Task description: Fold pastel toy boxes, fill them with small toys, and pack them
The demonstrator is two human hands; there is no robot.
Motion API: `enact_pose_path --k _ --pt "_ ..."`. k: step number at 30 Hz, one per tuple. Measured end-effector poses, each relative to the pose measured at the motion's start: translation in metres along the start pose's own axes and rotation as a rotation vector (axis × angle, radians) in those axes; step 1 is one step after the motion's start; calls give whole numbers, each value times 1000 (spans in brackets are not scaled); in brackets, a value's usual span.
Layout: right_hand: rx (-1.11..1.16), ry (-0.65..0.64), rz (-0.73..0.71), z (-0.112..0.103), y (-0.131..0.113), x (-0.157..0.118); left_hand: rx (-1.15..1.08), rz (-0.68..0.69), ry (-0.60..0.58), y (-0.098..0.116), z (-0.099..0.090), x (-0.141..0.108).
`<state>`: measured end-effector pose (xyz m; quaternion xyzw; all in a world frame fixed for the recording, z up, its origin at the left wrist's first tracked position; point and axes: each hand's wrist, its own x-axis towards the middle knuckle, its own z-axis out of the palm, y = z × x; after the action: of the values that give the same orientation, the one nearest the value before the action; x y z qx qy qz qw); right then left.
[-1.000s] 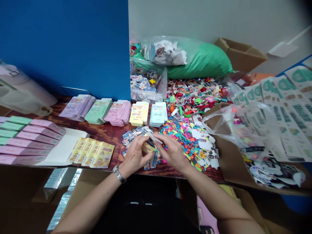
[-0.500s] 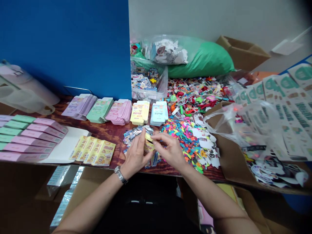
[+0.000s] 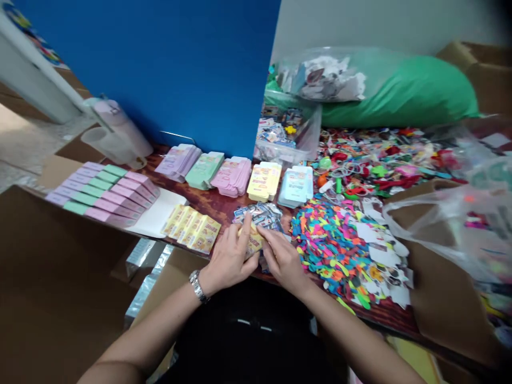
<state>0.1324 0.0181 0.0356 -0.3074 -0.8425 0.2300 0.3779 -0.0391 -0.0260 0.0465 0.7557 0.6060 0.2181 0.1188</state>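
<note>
Between my two hands is a small yellow box (image 3: 255,241), its printed face partly covered by fingers. My left hand (image 3: 232,255), with a metal watch at the wrist, grips its left side. On the other side, my right hand (image 3: 283,259) has its fingers pressed against the box's right edge. Beneath and behind lies a heap of small printed packets (image 3: 264,213). To the left, several filled yellow boxes (image 3: 204,234) stand in a slanted row. A stack of flat yellow cartons (image 3: 264,181) lies just behind the packets.
Flat purple (image 3: 178,161), green (image 3: 205,169), pink (image 3: 231,176) and blue cartons (image 3: 296,185) form stacks along the back. Colourful small pieces (image 3: 328,240) spread to the right, near a cardboard box (image 3: 444,266). Rows of pink boxes (image 3: 124,200) sit far left. A blue panel (image 3: 180,69) rises behind.
My view has swung left, so the table appears shifted rightward. The yellow box's dark opening at the top end no longer shows, and my right fingers now lie flatter along its edge.
</note>
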Motion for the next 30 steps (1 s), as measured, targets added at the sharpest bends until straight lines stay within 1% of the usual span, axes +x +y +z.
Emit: enact_pose_path --k 2,4,7,9,11,12,14,16,17,19,21,22,24,27,30 --pt "94 -66 22 13 0 7 21 -52 -25 -7 -9 -15" --pt "125 -115 -1 29 3 12 85 -85 -11 -16 -15 -29" --pt "29 -154 -100 48 14 16 210 -110 51 -29 -18 -39" --pt "-68 -184 -182 51 24 20 300 -116 109 -36 -18 -41" --pt "-144 -196 -224 42 37 33 400 -102 153 -42 -18 -40" --pt "-175 -184 -217 35 45 43 450 -90 166 -44 -17 -38" --pt "-253 -141 -143 18 63 72 537 -80 191 -47 -15 -35" --pt "-374 -145 -39 2 86 107 593 -96 232 -51 -13 -33" --pt "-451 -184 9 -4 99 124 610 -108 253 -52 -12 -32" --pt "-562 -334 90 -13 121 154 622 -115 270 -55 -11 -31" --pt "-617 -477 135 -17 137 172 613 -107 268 -57 -12 -32" --pt "-630 -524 146 -17 141 177 605 -105 268 -57 -13 -33" --pt "-646 -554 155 -15 144 181 581 -99 284 -54 -17 -32" --pt "-663 -511 139 -10 141 179 495 -57 342 -45 -25 -23" --pt "-674 -451 135 -10 136 180 336 18 408 -32 -30 -2"
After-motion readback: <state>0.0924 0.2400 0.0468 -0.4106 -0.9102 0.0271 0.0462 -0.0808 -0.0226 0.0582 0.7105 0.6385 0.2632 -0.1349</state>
